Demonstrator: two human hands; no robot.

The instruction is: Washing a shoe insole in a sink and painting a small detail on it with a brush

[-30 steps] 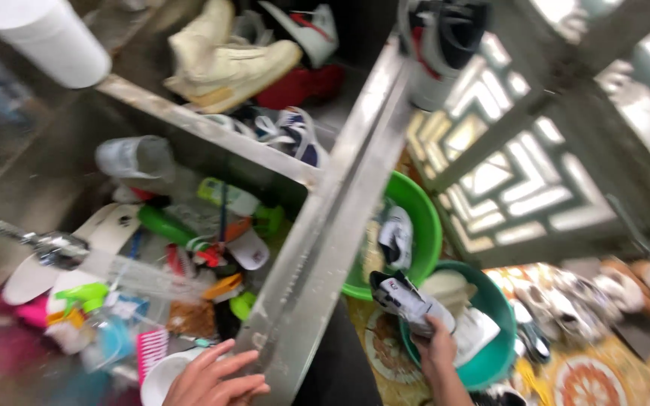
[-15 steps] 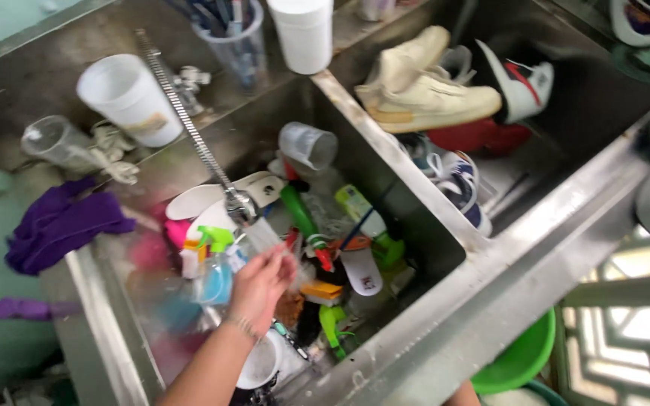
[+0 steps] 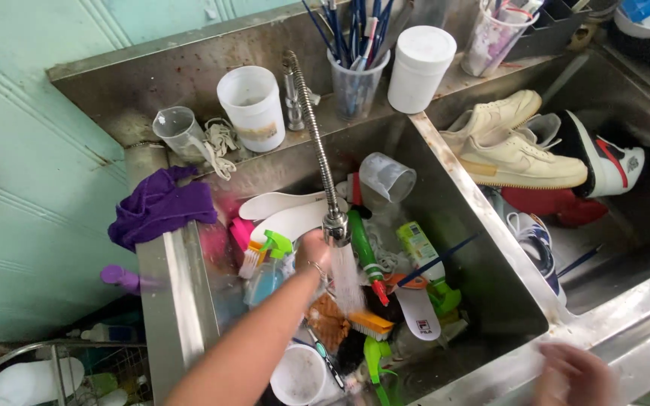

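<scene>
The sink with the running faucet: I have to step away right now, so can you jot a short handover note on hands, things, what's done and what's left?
Left hand: reached into the left basin, at the spray head of the flexible faucet; whether it grips it I cannot tell.
Right hand: blurred, resting at the front rim of the sink, holding nothing visible.
Things: water is running onto the brushes, spray bottles and shoe insoles piled in the left basin. Cream sneakers and other shoes lie in the right basin.
Done: water on.
Left: the pile looks unsorted; shoes in the right basin look untouched.

Sink basin (image 3: 490, 293) crowded with clutter
</scene>
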